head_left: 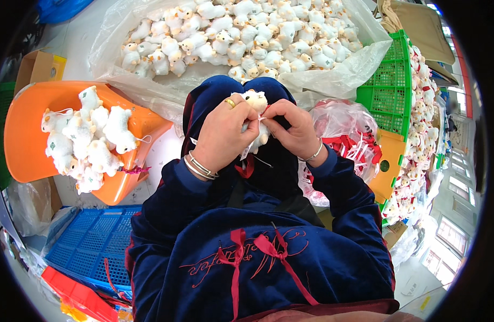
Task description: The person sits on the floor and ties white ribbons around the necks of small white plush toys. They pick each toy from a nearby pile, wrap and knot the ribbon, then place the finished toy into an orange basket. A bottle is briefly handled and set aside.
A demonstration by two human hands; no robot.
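Note:
A small white plush animal (255,99) with a cream face lies between my hands, above my lap. My left hand (225,127), with a ring and bracelets, is closed at its neck, thumb and fingers pinched together. From the other side my right hand (294,129) pinches at the same spot. A thin white ribbon (262,119) runs between the two sets of fingertips. Red cloth shows in a small patch beside the toy's head. Below the left fingers hangs a white tag (246,151). My hands cover much of the toy's body.
Beyond my knees, a clear plastic sheet (104,51) holds a large heap of white plush animals (247,37). An orange chair (27,129) at left carries several more. At right are a bag of red pieces with white ribbons (354,145) and a green crate (384,102). A blue crate (91,247) sits lower left.

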